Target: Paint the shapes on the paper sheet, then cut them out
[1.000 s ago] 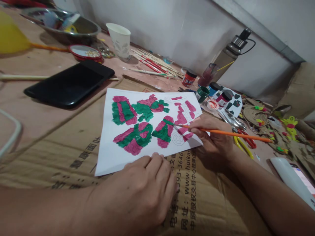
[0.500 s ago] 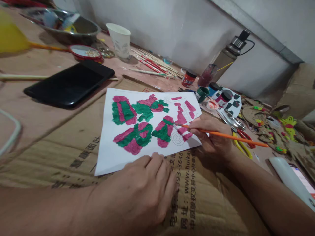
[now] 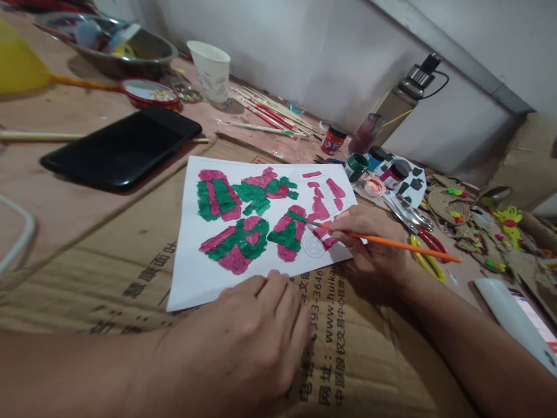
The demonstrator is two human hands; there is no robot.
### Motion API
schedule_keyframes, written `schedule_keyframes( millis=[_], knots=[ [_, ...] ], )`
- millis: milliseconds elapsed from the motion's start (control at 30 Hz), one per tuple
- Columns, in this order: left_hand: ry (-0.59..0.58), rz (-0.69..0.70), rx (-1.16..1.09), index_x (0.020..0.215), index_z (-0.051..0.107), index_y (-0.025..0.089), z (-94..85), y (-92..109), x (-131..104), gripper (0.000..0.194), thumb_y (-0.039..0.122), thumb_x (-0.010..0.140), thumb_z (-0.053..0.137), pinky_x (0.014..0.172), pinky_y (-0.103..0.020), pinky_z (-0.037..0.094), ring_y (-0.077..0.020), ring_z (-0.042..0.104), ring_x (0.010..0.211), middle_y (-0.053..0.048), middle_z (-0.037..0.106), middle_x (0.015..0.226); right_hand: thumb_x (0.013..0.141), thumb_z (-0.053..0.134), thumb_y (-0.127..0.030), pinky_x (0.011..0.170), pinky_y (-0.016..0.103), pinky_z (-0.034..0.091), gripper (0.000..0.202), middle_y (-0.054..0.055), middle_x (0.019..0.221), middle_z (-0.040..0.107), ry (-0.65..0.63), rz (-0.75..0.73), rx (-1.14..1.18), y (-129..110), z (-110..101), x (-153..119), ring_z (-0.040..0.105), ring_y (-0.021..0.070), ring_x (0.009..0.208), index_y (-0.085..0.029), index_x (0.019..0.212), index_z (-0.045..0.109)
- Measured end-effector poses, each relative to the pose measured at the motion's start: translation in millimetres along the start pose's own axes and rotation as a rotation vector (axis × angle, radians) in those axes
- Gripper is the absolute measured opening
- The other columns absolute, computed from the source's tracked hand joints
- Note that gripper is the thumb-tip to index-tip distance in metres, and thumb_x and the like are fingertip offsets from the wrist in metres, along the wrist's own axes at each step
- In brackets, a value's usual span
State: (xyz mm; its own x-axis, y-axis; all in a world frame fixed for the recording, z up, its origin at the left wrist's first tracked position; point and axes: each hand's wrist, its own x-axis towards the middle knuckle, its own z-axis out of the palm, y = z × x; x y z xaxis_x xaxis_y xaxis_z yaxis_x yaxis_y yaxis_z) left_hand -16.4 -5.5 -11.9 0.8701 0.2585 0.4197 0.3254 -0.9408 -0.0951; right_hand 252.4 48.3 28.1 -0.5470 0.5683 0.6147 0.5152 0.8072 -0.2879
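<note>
My right hand (image 3: 369, 241) pinches a paintbrush (image 3: 391, 240) with an orange handle. Its green-wetted tip touches a pink and green shape on a white sheet of paper (image 3: 185, 278). Several other shapes there are painted pink and green, and some outlines at the sheet's right are bare. My left hand (image 3: 256, 325) is closed on the sheet's near edge, fingers curled and together; its fingertips are hidden. Under the sheet lies printed brown cardboard (image 3: 143, 342). Beyond its far right corner stand an open green paint jar (image 3: 357, 168) and a red paint jar (image 3: 333, 140).
A black phone (image 3: 124, 151) lies at the left. Behind it are a metal bowl (image 3: 152, 52), a paper cup (image 3: 209, 72) and several thin sticks (image 3: 265, 110). A bottle (image 3: 402, 96) stands by the wall. Scissors (image 3: 429, 261) and a white device (image 3: 507, 310) lie right.
The brush handle's rear end has shifted a little left with my right hand, while the tip stays on nearly the same green patch. My left hand and the sheet look almost unmoved.
</note>
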Motion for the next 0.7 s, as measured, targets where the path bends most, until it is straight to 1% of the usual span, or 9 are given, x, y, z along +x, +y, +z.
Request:
schedule_keyframes(
  millis=[67, 233, 300, 467, 567, 700],
  knots=[
    [-0.007, 0.000, 0.003, 0.101, 0.073, 0.018, -1.3, 0.2, 0.3, 0.009, 0.027, 0.100, 0.071, 0.077, -0.041, 0.056, -0.0266, 0.067, 0.085, -0.013, 0.076, 0.097, 0.108, 0.067, -0.019, 0.066, 0.027, 0.058, 0.011, 0.002, 0.083, 0.077, -0.010, -0.001, 0.011, 0.2, -0.6, 0.1, 0.071, 0.0164, 0.071, -0.024, 0.103, 0.075],
    [-0.003, 0.002, 0.018, 0.099, 0.072, 0.018, -4.1, 0.0, 1.1, 0.007, 0.025, 0.099, 0.070, 0.072, -0.040, 0.054, -0.0265, 0.067, 0.083, -0.012, 0.075, 0.095, 0.109, 0.067, -0.019, 0.069, 0.029, 0.060, 0.011, 0.002, 0.086, 0.081, 0.036, 0.015, 0.016, 1.6, 0.5, 0.0, 0.073, 0.0170, 0.073, -0.025, 0.103, 0.074],
    [-0.004, 0.006, 0.024, 0.099, 0.072, 0.018, -4.4, -0.3, 1.8, 0.007, 0.025, 0.099, 0.069, 0.071, -0.040, 0.053, -0.0268, 0.067, 0.082, -0.012, 0.075, 0.095, 0.109, 0.067, -0.019, 0.068, 0.028, 0.060, 0.011, 0.002, 0.086, 0.081, 0.028, 0.005, 0.002, 1.3, 1.8, -0.1, 0.073, 0.0166, 0.073, -0.025, 0.103, 0.074],
    [-0.021, 0.008, 0.021, 0.101, 0.072, 0.018, -3.7, -0.5, 2.9, 0.008, 0.025, 0.099, 0.069, 0.074, -0.041, 0.053, -0.0272, 0.068, 0.085, -0.013, 0.075, 0.097, 0.109, 0.068, -0.020, 0.067, 0.029, 0.060, 0.011, 0.002, 0.082, 0.078, 0.027, 0.032, 0.030, -1.0, 3.6, -1.6, 0.072, 0.0173, 0.071, -0.025, 0.100, 0.074],
    [-0.020, 0.005, 0.024, 0.103, 0.073, 0.018, -2.2, -0.3, 1.9, 0.009, 0.025, 0.100, 0.068, 0.075, -0.042, 0.054, -0.0274, 0.068, 0.085, -0.012, 0.075, 0.097, 0.109, 0.067, -0.019, 0.067, 0.030, 0.061, 0.012, 0.002, 0.084, 0.080, 0.035, 0.044, 0.036, -0.2, 3.6, -2.5, 0.073, 0.0181, 0.071, -0.026, 0.103, 0.075],
    [-0.043, 0.003, 0.011, 0.107, 0.074, 0.018, -0.5, 0.1, -0.2, 0.012, 0.027, 0.101, 0.068, 0.080, -0.043, 0.055, -0.0279, 0.069, 0.089, -0.014, 0.076, 0.102, 0.108, 0.067, -0.019, 0.066, 0.029, 0.060, 0.012, 0.001, 0.083, 0.080, 0.029, 0.008, 0.003, 1.2, 3.3, -2.5, 0.073, 0.0177, 0.070, -0.026, 0.104, 0.075]
  ],
)
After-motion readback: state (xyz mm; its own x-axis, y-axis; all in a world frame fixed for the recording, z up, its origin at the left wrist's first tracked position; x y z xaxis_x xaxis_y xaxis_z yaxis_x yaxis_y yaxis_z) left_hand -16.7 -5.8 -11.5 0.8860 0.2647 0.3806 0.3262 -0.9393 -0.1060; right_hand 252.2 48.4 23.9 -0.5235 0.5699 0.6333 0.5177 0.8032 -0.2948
